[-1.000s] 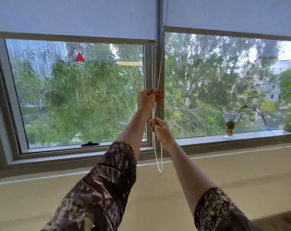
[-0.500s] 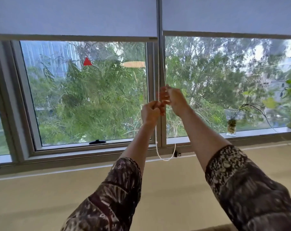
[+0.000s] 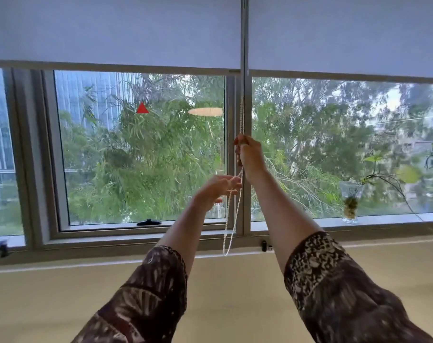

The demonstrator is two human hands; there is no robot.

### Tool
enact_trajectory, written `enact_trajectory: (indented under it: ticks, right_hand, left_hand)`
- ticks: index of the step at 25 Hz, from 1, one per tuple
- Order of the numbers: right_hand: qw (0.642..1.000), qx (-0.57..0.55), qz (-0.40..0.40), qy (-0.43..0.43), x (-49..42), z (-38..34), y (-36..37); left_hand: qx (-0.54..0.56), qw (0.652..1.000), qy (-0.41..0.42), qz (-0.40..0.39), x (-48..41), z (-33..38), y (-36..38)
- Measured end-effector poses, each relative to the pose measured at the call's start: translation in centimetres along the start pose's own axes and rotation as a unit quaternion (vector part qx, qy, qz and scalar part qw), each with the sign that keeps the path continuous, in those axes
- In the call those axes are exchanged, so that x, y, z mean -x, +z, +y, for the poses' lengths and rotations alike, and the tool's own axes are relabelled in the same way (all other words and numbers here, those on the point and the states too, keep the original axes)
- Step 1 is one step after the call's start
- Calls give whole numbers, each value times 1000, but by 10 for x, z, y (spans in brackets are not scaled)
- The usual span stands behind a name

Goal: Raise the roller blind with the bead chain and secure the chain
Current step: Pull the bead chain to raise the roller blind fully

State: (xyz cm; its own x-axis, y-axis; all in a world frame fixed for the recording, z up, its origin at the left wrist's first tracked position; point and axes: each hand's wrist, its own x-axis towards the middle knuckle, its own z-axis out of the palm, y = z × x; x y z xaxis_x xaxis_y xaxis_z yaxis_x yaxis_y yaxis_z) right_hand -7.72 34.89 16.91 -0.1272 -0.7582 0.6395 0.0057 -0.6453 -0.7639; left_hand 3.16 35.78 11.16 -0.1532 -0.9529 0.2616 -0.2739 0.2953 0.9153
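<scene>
Head view, contents by size.
Roller blinds, two: left blind (image 3: 111, 30) and right blind (image 3: 346, 33) each cover the upper part of the window, bottom bars level with one another, glass exposed below.
Window frame (image 3: 245, 219): grey, central upright between the two panes.
Sleeves, patterned dark, one on each raised forearm.
Right hand (image 3: 249, 154): fist closed around the bead chain, in front of the central upright, higher than the other hand.
Left hand (image 3: 216, 188): fingers spread, palm up, fingertips touching the chain below the right fist; not gripping.
Bead chain (image 3: 231, 231): white loop running down along the upright, through the right fist, bottom hanging free near the sill.
Glass vase (image 3: 350, 204): on the right sill, holding a trailing plant.
Black clip (image 3: 264, 245): on the lower frame, just right of the chain's bottom.
</scene>
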Motion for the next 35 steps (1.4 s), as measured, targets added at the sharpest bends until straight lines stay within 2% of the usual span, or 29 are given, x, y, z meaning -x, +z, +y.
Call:
enact_trajectory:
  ticks: [4, 10, 15, 18, 22, 26, 28, 30, 33, 35]
  right_hand:
    - [999, 29, -20, 8, 12, 18, -11]
    - [994, 42, -67, 68, 59, 71, -27]
    - [990, 44, -98, 87, 83, 90, -35]
    - [986, 37, -102, 126, 89, 94, -39]
    - [984, 11, -63, 164, 77, 84, -52]
    - [994, 24, -46, 94, 36, 47, -52]
    - [996, 39, -45, 72, 17, 27, -41]
    - [994, 39, -44, 88, 4, 15, -29]
    - [993, 47, -10, 111, 5, 22, -17]
    - [994, 68, 22, 77, 14, 34, -12]
  left_hand:
    - [77, 991, 40, 105, -15, 39, -16]
    - [80, 985, 76, 129, -38, 91, 1]
    - [143, 967, 89, 191, -51, 67, 28]
    - [96, 966, 98, 219, -53, 52, 36]
    - [64, 970, 83, 218, -42, 26, 38]
    - [-9, 973, 76, 216, -26, -8, 46]
    - [35, 978, 54, 196, -18, -23, 58]
    - [72, 980, 31, 182, -11, -38, 70]
    - [47, 984, 35, 169, -1, -52, 78]
    - [30, 989, 36, 140, 3, -55, 73]
